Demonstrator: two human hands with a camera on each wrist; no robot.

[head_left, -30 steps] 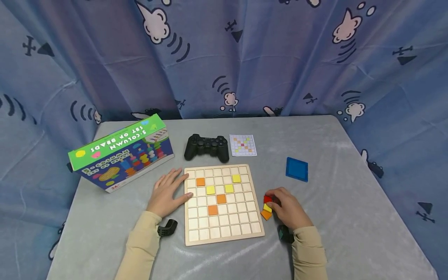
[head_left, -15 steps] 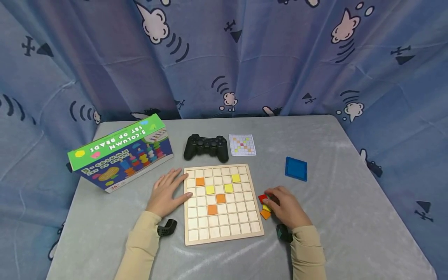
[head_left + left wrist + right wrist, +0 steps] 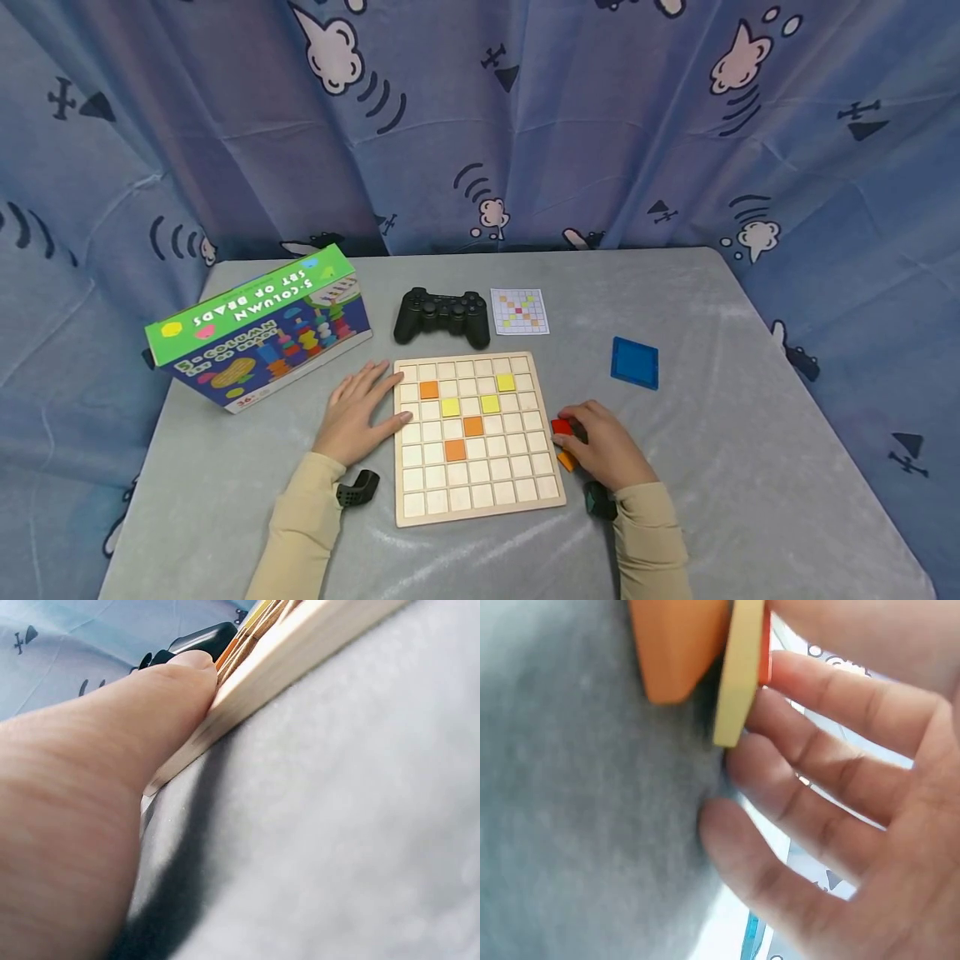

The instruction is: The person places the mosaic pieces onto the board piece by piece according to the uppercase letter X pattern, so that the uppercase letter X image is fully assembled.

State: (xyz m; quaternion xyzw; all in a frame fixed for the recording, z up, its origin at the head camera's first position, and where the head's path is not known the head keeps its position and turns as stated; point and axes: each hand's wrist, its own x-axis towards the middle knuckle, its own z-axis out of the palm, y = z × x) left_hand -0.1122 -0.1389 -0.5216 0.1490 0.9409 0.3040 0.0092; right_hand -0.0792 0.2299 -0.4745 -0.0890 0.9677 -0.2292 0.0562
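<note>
The wooden grid board point(image 3: 481, 517) has orange tiles point(image 3: 455, 450) and yellow tiles point(image 3: 506, 382) in some of its cells. Along its left edge my left hand point(image 3: 362, 414) rests with fingers spread. In the left wrist view the thumb point(image 3: 169, 694) touches the board's side point(image 3: 277, 675). At the board's right side, my right hand point(image 3: 606, 446) pinches a red tile point(image 3: 562, 427) between thumb and index finger. An orange tile point(image 3: 566, 461) lies just below the thumb. A yellow tile point(image 3: 737, 682) beside the red one shows in the right wrist view, hidden by the hand from above.
Behind the board lie a black game controller point(image 3: 442, 317) and a small card point(image 3: 520, 312) printed with a coloured grid. A blue tray point(image 3: 635, 362) sits to the right. On the left stands a green and blue toy box point(image 3: 262, 329). A patterned curtain point(image 3: 480, 125) hangs behind the table.
My right hand has shifted slightly left, and the red tile has moved left toward the board with it. The yellow tile has gone out of sight under the hand. My left hand stays put.
</note>
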